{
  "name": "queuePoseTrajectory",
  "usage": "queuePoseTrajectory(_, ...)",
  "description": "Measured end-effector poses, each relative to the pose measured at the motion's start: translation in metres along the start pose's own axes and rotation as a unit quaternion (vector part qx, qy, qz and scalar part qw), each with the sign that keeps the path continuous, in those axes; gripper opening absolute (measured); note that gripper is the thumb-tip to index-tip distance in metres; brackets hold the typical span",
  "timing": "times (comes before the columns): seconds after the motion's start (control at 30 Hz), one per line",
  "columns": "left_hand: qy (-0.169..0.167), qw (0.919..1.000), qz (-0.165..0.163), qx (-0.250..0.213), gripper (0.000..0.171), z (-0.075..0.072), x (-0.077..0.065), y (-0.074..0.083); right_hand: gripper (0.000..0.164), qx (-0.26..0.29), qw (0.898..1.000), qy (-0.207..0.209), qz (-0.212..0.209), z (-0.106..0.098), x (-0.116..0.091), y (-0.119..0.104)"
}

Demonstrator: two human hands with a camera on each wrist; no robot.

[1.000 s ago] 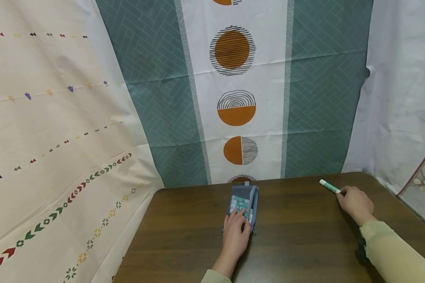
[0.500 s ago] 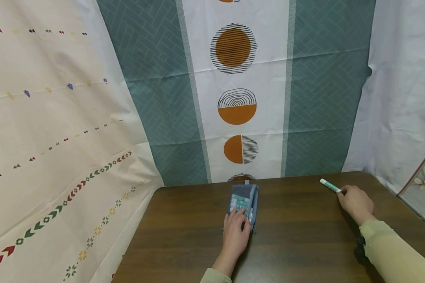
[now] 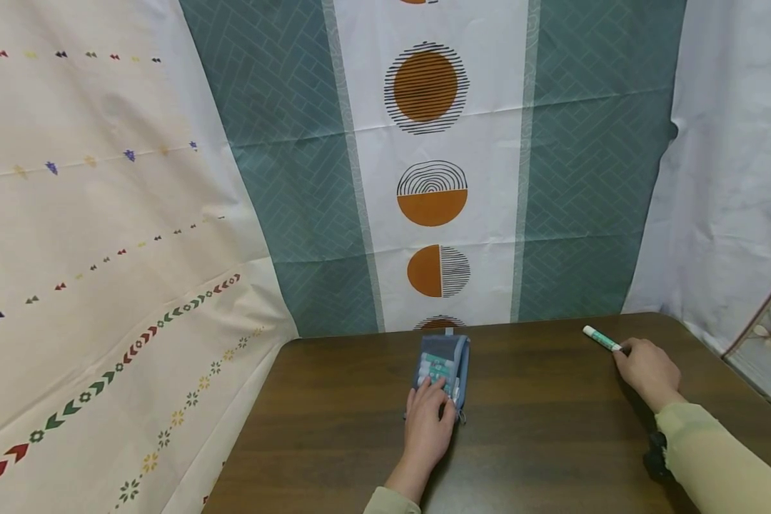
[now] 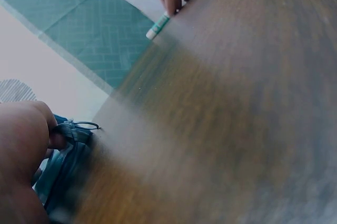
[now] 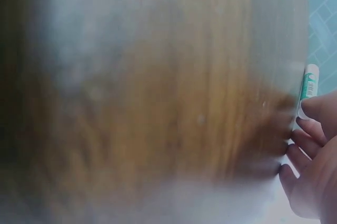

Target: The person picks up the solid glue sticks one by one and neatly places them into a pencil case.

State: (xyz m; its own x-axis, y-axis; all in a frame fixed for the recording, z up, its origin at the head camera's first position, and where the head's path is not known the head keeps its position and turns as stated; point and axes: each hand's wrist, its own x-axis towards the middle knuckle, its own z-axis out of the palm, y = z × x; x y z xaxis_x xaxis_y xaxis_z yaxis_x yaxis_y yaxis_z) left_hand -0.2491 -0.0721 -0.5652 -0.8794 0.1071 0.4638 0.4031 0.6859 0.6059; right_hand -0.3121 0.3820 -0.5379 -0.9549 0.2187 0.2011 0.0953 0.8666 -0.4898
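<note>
Flat on the table lies a blue-grey zip pouch [image 3: 442, 348] with a see-through front; several white tubes with green labels show inside. My left hand [image 3: 426, 432] rests on its near part, fingers loosely bent over the front and hiding some of it. A cord loop [image 4: 84, 125] hangs at the pouch's edge in the left wrist view. Far to the right, my right hand [image 3: 649, 368] pinches the near end of a slim white tube with a green label [image 3: 602, 338], like a glue stick or marker. The tube [image 5: 309, 83] points away from the fingers in the right wrist view.
The dark wooden table [image 3: 334, 428] has rounded far corners. A green and white curtain [image 3: 308, 178] with orange circles hangs right behind it. A cream embroidered cloth [image 3: 103, 285] falls along the left side, and a whitish cloth [image 3: 732, 178] covers the right.
Both hands stay in place, the left on the pouch and the right at the tube. The head view shifts only slightly.
</note>
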Motion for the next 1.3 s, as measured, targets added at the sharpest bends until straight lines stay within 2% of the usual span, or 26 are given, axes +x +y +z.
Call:
queuePoseTrajectory(0.17, 0.001, 1.0, 0.004, 0.0, 0.02, 0.0, 0.0, 0.001, 0.037, 0.001, 1.0, 0.008, -0.008, -0.001, -0.002, 0.0)
queuePoseTrajectory(0.57, -0.01, 0.9999, -0.011, -0.001, 0.021, 0.0, 0.001, 0.0, 0.035, 0.005, 0.999, 0.042, -0.028, 0.0, -0.011, -0.009)
queuePoseTrajectory(1.07, -0.016, 0.9997, -0.018, -0.003, 0.022, 0.001, 0.001, -0.001, 0.04, 0.02, 0.997, 0.019, -0.069, 0.002, -0.019, -0.032)
queuePoseTrajectory(1.3, -0.012, 0.9998, -0.015, -0.001, 0.021, 0.001, 0.002, -0.001, 0.041, 0.025, 0.995, 0.011, -0.099, 0.007, -0.02, -0.053)
